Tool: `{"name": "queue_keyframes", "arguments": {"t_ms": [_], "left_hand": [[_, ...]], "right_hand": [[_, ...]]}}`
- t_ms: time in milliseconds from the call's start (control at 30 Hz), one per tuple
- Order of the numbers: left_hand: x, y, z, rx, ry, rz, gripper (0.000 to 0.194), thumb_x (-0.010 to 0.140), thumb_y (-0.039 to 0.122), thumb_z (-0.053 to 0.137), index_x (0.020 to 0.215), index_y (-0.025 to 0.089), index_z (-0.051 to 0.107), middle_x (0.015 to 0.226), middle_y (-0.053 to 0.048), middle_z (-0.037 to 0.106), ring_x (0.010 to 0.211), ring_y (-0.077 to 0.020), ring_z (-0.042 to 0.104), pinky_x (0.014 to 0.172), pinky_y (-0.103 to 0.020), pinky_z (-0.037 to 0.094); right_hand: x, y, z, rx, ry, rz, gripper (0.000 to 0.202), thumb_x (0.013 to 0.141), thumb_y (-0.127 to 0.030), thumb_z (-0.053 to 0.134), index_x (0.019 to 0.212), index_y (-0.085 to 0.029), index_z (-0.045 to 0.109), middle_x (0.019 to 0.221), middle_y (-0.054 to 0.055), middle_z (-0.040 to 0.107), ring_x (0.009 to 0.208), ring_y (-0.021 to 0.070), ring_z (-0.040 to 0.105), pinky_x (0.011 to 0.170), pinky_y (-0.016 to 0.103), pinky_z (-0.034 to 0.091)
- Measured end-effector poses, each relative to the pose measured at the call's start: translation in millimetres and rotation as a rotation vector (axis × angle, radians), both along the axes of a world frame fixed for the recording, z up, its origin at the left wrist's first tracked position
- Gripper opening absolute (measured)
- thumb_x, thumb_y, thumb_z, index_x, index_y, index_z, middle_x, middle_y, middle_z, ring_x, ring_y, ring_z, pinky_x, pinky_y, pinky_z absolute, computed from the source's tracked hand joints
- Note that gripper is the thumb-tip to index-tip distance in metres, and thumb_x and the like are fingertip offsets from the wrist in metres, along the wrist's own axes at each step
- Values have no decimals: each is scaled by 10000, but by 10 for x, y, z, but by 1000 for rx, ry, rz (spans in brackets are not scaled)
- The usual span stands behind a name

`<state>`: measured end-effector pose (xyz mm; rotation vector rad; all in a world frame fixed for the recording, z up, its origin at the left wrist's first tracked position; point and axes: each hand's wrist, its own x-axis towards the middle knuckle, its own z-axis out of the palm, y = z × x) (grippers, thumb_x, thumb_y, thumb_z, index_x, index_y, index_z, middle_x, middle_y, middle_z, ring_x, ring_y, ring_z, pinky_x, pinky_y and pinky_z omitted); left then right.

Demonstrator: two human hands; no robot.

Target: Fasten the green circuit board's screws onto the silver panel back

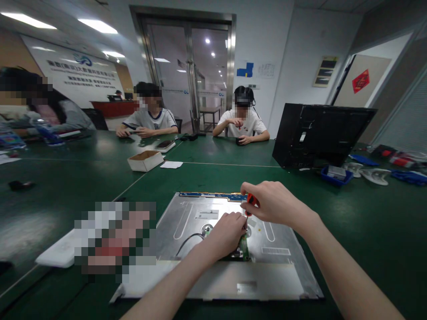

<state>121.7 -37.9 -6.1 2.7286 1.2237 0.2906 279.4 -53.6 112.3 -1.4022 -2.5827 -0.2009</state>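
Observation:
A metal display panel (pixel 276 278) lies flat on the table, its back facing up. My right hand (pixel 273 202) grips the red-and-black handle of a screwdriver (pixel 252 201), whose shaft points down toward the middle of the panel. Close to the screwdriver's tip, my left hand (pixel 227 235) rests over the panel with fingers curled in; what they hold, if anything, is hidden. Partly covered by that hand is a green circuit board (pixel 245 249). A black cable (pixel 187 242) runs beside it, and a blue circuit strip (pixel 207 194) lines the panel's far edge.
A black monitor housing (pixel 320 133) stands at the right, near a blue tray (pixel 336 175) of small parts. An open box (pixel 145 161) sits beyond the panel. A white object (pixel 58 253), partly pixelated, lies at left. Several people sit around the green table (pixel 213 178).

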Motion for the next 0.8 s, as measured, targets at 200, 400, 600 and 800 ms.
{"name": "queue_keyframes", "arguments": {"t_ms": [200,400,600,800], "left_hand": [[-11,21,-18,-7,3,-12,58,902,152,519,883,165,572,927,-63,645,886,-231,601,779,-336,425],[-8,42,-99,48,15,-13,79,926,174,493,927,169,571,922,-64,645,898,-234,601,800,-345,421],[-3,30,-88,69,24,-15,86,927,175,488,922,167,574,907,-63,649,882,-238,604,792,-355,429],[2,20,-64,68,35,-12,82,921,168,498,912,164,579,910,-69,648,891,-242,606,787,-350,430]], "right_hand": [[-12,25,-8,3,-22,7,125,864,-303,549,975,-244,546,713,-10,670,597,140,569,497,251,199],[-2,17,5,16,-15,8,121,853,-291,561,962,-238,548,699,-9,664,591,138,564,501,250,200],[-6,16,3,4,-16,3,131,858,-302,563,971,-237,549,714,-6,669,598,144,569,508,253,207],[-7,24,-9,7,-15,6,131,859,-313,578,963,-238,550,722,-7,673,607,147,580,509,248,217]]}}
